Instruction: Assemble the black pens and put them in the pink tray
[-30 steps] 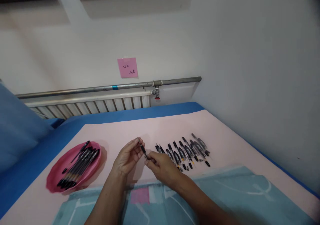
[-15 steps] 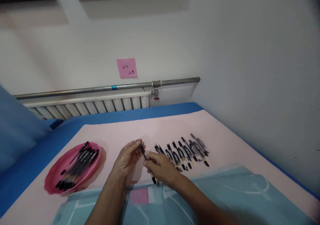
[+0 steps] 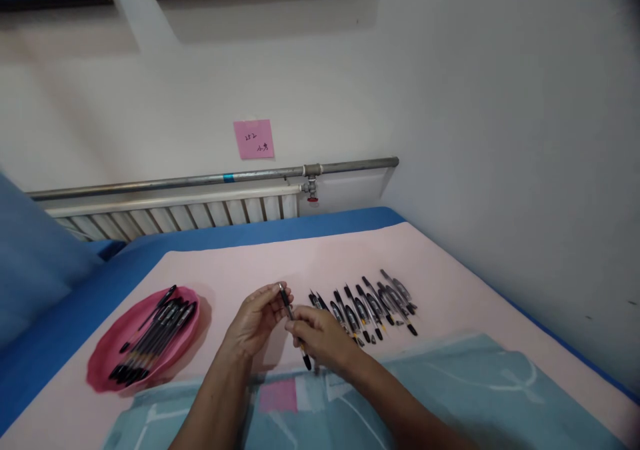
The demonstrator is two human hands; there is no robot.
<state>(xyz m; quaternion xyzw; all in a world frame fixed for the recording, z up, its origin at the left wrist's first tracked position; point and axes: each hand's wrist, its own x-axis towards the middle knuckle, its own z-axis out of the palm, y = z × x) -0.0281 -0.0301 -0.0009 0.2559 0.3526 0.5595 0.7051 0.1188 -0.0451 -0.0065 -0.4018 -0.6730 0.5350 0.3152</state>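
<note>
Both of my hands meet over the pink sheet [image 3: 320,257]. My left hand [image 3: 255,323] pinches the upper end of a black pen [image 3: 289,311]. My right hand [image 3: 320,337] is closed round the same pen's middle, and the pen's dark lower end sticks out below its fingers. The pen tilts from upper left to lower right. Just to the right lies a row of several black pens and pen parts [image 3: 367,307] on the sheet. A pink tray [image 3: 107,353] at the left holds several assembled black pens [image 3: 153,337].
A teal patterned cloth [image 3: 450,397] covers the near edge. Blue bedding [image 3: 60,317] borders the sheet at left and back. A white wall rises close on the right. Behind stand a radiator [image 3: 175,213], a metal pipe [image 3: 215,178] and a pink sticky note [image 3: 253,139].
A second ago only a short piece showed between my hands; now a longer pen runs through my right hand, its dark end showing below. The hands stayed in place.
</note>
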